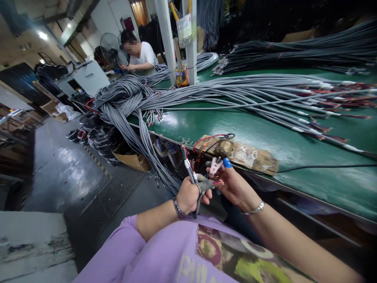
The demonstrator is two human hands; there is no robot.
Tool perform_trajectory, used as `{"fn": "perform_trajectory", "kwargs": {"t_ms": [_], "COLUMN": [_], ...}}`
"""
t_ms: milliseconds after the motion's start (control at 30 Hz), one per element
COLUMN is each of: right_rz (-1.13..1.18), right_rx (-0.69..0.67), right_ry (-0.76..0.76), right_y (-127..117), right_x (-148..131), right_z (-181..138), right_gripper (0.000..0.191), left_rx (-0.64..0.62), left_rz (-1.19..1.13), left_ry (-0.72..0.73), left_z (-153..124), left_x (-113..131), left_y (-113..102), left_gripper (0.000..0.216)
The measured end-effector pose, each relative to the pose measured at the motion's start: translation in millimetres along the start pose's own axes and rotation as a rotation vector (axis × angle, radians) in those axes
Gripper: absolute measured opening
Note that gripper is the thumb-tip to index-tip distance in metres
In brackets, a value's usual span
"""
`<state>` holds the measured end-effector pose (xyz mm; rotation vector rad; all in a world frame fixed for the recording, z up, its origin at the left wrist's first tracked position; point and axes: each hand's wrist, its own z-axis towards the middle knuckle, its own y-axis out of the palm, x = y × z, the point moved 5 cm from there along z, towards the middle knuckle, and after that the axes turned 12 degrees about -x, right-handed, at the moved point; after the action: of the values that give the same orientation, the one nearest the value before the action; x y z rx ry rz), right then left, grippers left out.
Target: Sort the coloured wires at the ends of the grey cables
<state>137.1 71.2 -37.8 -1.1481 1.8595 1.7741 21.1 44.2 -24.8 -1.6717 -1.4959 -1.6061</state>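
My left hand [188, 195] is closed around several grey cables [190, 169], in front of my purple shirt. Coloured wire cores fan out from the cable ends, some pointing up and others to the right. A grey covering, perhaps a finger guard, shows on my left fingers. My right hand [235, 186] is close beside it, with a blue cover [227, 162] on the thumb tip. Between its thumb and fingers is a small pale pink-white clip-like tool [216, 166], whose exact kind is unclear. Some right fingertips are hidden behind the wires.
A green-topped workbench [176, 127] carries long bundles of grey cable [224, 88], some hanging over its edge. At the near edge sits a worn wooden board [250, 155] with red and black leads. A person [144, 57] works beyond the post. Cardboard box [132, 155] stands on the floor.
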Motion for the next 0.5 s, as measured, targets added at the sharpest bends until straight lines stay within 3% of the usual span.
{"fn": "perform_trajectory", "kwargs": {"t_ms": [133, 333, 500], "right_rz": [0.002, 0.063, -0.031], "right_rx": [-0.050, -0.050, 0.026], "right_ry": [0.049, 0.027, -0.066], "right_y": [4.8, 3.9, -5.3], "right_x": [-2.3, -3.3, 1.4], "right_z": [-1.8, -0.7, -3.7], "right_gripper": [0.046, 0.019, 0.027], "left_rx": [0.006, 0.047, 0.094], "left_rz": [-0.022, -0.086, -0.106], "left_ry": [0.024, 0.119, 0.172], "left_z": [-7.4, -10.7, -6.5], "left_x": [0.9, 1.3, 2.4], "left_y": [-2.0, -3.5, -1.1], "left_gripper": [0.044, 0.040, 0.035]}}
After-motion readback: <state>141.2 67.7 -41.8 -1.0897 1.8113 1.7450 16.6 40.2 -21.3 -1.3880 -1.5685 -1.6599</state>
